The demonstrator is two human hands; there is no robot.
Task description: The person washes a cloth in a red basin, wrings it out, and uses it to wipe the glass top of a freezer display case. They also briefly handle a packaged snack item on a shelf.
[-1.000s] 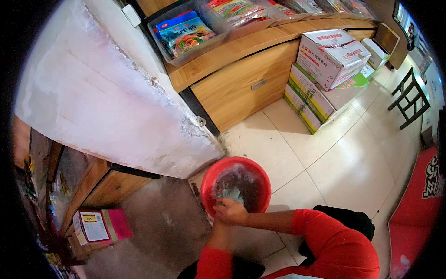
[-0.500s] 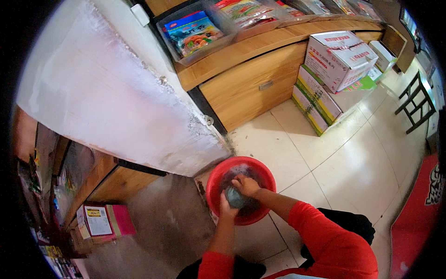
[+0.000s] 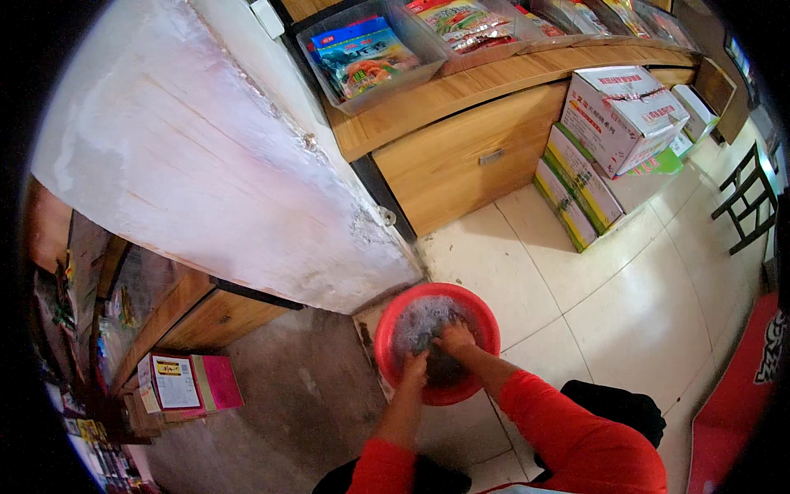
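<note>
A round red basin (image 3: 487,317) on the floor holds dark water topped with white suds (image 3: 428,313). My left hand (image 3: 415,366) reaches in at its near left side, fingers curled down into the water. From the right, my right hand (image 3: 455,336) dips in a little farther away, its fingers bent and partly under the foam. Between the hands, just below the surface, shows a dark grey-green thing (image 3: 422,339). Water and suds hide most of it, so its kind cannot be made out. Both fingertips are hidden too.
A rough white wall end (image 3: 247,181) stands just beyond the basin. Behind are a wooden drawer counter (image 3: 461,165) with packet trays (image 3: 370,62) and stacked cartons (image 3: 625,123). A pink-and-white box (image 3: 193,383) sits left; a dark stool (image 3: 747,202) stands far right.
Both hands have lowered into the basin. The rounded grey-green thing, earlier plainly visible between them, is now mostly under water and foam. The whole view has shifted slightly.
</note>
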